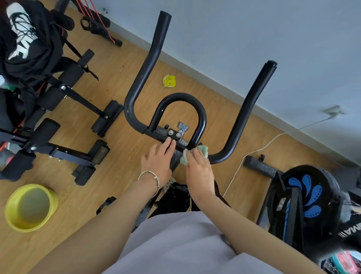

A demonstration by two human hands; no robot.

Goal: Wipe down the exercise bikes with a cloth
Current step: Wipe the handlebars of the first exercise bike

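Observation:
Below me stands an exercise bike with black handlebars (144,73), two long horns and a small inner loop. My right hand (199,175) presses a pale green cloth (202,151) against the bar at the base of the loop, right of the centre clamp. My left hand (159,159), with a thin bracelet on the wrist, rests with its fingers on the clamp block with two bolts (174,134). Much of the cloth is hidden under my right hand.
A yellow bowl (30,207) sits on the wooden floor at lower left. A black weight bench (52,114) draped with dark clothing stands to the left. A second bike with a blue-patterned flywheel (305,196) is at right. A white cable (264,146) runs along the floor.

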